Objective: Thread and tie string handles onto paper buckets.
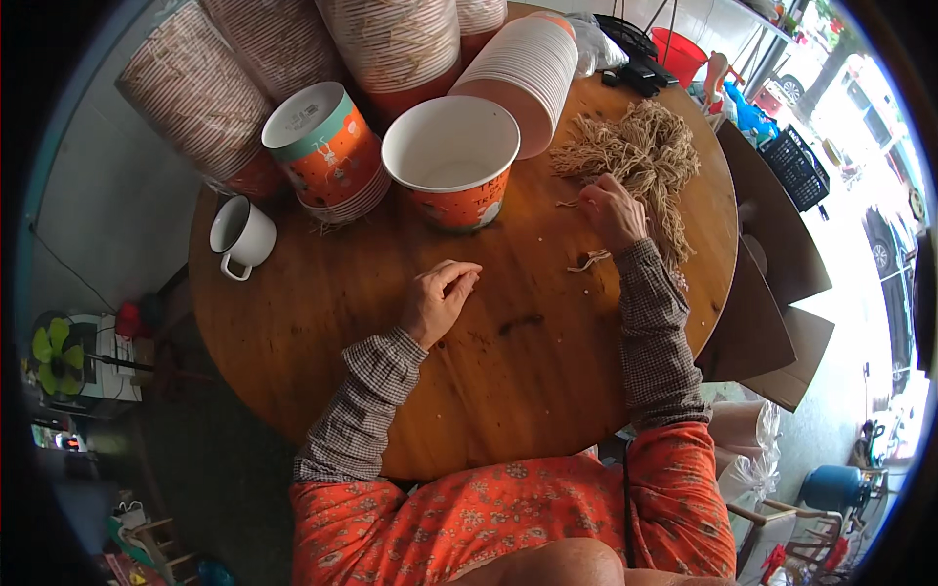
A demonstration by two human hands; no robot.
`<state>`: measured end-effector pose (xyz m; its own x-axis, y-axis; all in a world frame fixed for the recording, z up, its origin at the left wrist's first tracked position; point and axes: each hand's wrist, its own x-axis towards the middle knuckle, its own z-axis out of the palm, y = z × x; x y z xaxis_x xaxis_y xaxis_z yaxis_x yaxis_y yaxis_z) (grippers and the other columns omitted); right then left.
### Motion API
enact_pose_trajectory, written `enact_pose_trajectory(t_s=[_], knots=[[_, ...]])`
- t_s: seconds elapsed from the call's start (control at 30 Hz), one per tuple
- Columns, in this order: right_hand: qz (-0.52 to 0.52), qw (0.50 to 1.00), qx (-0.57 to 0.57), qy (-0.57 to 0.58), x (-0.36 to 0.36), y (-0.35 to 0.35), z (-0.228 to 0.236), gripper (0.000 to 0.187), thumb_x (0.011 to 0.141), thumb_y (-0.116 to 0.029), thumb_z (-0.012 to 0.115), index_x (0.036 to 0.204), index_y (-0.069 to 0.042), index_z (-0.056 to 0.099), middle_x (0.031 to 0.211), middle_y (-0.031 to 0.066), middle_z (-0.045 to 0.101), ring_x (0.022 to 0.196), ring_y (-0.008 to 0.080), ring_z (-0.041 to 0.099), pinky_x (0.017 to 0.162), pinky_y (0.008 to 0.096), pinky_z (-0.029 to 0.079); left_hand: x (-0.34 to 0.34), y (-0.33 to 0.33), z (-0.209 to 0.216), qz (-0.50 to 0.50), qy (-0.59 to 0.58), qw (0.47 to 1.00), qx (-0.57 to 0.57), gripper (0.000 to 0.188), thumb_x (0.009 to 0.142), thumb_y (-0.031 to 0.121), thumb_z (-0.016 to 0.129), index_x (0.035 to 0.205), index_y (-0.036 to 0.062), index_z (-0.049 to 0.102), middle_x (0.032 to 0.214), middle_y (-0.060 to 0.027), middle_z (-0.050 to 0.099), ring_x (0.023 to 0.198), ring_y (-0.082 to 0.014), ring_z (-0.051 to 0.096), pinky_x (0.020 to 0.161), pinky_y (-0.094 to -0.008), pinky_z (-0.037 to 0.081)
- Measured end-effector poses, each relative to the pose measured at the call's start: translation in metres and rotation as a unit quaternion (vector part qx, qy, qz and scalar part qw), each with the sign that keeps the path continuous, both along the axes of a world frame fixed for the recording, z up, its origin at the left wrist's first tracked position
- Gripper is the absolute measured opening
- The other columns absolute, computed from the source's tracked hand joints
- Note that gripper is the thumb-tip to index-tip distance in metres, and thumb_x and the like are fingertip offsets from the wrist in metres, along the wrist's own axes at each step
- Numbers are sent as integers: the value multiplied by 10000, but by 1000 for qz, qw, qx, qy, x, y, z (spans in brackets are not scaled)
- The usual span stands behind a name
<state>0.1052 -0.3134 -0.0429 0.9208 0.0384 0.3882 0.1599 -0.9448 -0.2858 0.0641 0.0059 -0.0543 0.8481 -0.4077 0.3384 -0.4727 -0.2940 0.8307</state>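
Note:
My left hand [442, 301] is just above the middle of the round table, its fingers curled and the thumb pressed to the fingertips. Whatever it may pinch is too small to make out. My right hand [616, 213] is closed at the near left edge of a tangled heap of tan twine [640, 146], with a short strand [567, 204] poking out by its fingertips. Below it on the wood lies a loose bit of twine [589, 261]. Beyond my left hand stands an open orange and white paper bucket [449, 161], upright.
Left of the bucket, upside-down paper buckets [332, 156] are stacked beside a white enamel mug [244, 234]. Tall wrapped bucket stacks [195, 98] crowd the far left; a nested row [523, 78] lies tilted at the back. A cardboard box [757, 293] stands against the table's right side.

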Motion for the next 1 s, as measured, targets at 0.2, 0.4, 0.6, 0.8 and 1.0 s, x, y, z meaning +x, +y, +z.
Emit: enact_pose_trajectory(t_s=[0.2,0.4,0.6,0.8,1.0], knots=[[-26,998,-52,6,8,-1,-12,131,860,-212,606,853,-88,646,916,74,528,848,278,593,670,400,482,-1,-1,3,4,8,1000,-14,140,944,78,567,1007,-10,655,891,-94,681,752,-162,676,671,-265,557],[56,989,74,-119,-1,20,-7,69,849,-161,636,817,-104,656,888,42,574,808,247,611,674,366,487,0,4,2,14,72,996,-50,181,967,127,555,1025,-8,660,891,-95,694,755,-136,672,671,-260,553],[231,912,338,-32,-27,95,21,67,781,-11,708,835,-9,667,874,72,581,753,181,592,663,278,480,-4,-2,6,-25,149,974,-170,335,1003,278,519,969,-26,654,823,-48,679,743,-103,638,683,-244,523],[292,916,273,-27,-61,142,21,140,776,-19,687,910,-42,656,919,96,580,793,294,646,682,360,538,-16,-7,5,-19,174,971,-165,413,1024,352,454,849,4,593,690,-2,555,619,-79,521,578,-233,437],[297,904,303,-63,-66,144,29,166,795,-13,681,955,-33,645,940,104,591,790,291,654,675,342,539,-22,-5,16,-14,160,972,-170,415,1040,336,414,831,15,573,668,2,511,594,-72,476,553,-232,405]])
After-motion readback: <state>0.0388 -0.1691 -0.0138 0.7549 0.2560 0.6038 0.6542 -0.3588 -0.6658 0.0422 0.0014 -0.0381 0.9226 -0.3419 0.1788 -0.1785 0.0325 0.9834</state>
